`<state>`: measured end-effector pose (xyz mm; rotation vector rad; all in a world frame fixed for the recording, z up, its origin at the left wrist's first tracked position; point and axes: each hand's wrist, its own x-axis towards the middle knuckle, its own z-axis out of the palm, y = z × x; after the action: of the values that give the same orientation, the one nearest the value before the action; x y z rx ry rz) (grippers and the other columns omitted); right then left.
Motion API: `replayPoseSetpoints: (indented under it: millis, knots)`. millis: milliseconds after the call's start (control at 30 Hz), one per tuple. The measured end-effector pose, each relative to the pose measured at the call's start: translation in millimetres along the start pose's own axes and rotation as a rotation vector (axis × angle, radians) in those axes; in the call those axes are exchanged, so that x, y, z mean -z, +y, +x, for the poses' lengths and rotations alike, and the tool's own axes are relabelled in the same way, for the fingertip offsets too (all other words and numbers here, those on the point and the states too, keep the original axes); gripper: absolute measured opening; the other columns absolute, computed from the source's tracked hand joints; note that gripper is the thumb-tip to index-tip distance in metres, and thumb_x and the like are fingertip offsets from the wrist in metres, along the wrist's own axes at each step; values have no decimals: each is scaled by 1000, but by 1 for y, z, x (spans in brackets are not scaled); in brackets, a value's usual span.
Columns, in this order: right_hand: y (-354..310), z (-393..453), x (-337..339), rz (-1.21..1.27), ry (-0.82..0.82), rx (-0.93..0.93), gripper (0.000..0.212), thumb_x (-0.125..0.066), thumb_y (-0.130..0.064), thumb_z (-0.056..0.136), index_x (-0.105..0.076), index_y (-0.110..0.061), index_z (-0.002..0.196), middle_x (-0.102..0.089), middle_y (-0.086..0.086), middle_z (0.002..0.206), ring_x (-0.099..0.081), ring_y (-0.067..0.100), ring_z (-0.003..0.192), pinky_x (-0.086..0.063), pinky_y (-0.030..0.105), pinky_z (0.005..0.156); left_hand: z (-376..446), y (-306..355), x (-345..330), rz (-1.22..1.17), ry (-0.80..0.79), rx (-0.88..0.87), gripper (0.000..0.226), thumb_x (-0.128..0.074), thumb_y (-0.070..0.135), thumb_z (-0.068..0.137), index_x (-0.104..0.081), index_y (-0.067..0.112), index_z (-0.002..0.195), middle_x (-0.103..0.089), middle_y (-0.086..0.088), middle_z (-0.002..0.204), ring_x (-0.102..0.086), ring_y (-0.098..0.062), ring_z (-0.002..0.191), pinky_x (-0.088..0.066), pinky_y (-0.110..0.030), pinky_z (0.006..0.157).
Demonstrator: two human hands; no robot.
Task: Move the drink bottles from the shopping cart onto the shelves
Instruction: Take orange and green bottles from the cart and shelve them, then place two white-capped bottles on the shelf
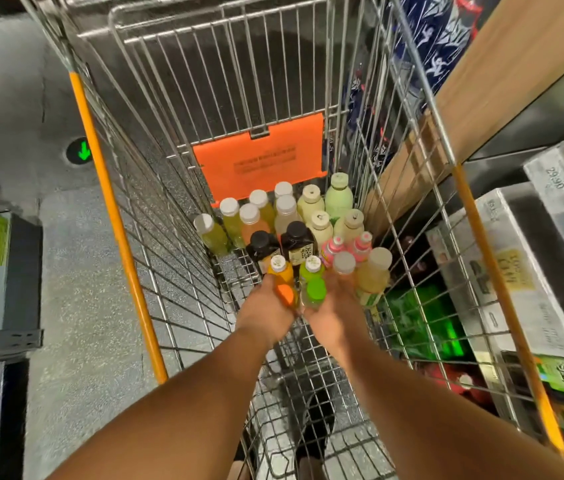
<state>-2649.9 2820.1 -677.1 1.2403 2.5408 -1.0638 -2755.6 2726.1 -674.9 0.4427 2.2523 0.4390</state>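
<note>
Both bare arms reach down from the camera into the shopping cart [142,209], the biggest thing here, a deep wire basket with orange rails. Shelves [502,81] stand just beside the cart on the right, with boxes on them, so the right hand is nearer to where the bottles must go.

Drink bottles [308,216] stand upright in a tight bunch at the far end of the cart floor, caps up. They lie straight ahead of the hands and below them.

At the near edge of the bunch, the left hand [266,313] holds an orange bottle [282,275], fingers curled round it. Close beside it, the right hand [334,315] holds a green bottle [311,285] the same way. Blur hides the fingers a little.

I think the next move is straight up. Tall wire walls stand between bottles and shelves, so each bottle must clear the rim first. A pale yellow bottle [374,275] touches the right hand and could tip.
</note>
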Motion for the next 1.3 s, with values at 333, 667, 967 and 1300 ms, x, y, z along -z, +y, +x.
replayPoseSetpoints:
  millis: [333,667,967,1300]
  knots:
    - [-2,-2,8,-11,-50,6,85,-75,-21,82,-23,-26,149,-40,7,145,-58,26,115,-54,43,88,-6,2,7,58,-20,-12,72,-74,35,79,-34,30,139,-57,-8,122,-61,-31,108,-51,-43,93]
    - [14,11,89,-302,202,72,61,-65,-24,83,-37,-20,137,-40,9,132,-65,25,88,-42,25,52,-16,79,40,205,67,-188,83,-53,52,68,-28,33,145,-39,-2,136,-51,-31,121,-48,-43,96]
    - [49,41,77,-321,-12,-16,65,-65,-21,87,-27,-29,140,-40,12,128,-61,25,96,-51,33,73,20,116,-35,393,51,-420,49,-54,18,86,-46,15,134,-54,-11,126,-56,-35,112,-50,-40,89]
    - [52,7,102,-258,39,-19,27,-45,-11,90,-51,-16,116,-54,12,108,-55,29,86,-47,37,68,-10,135,-28,399,65,-492,38,-52,5,89,-58,10,126,-57,-13,125,-55,-32,114,-46,-36,93]
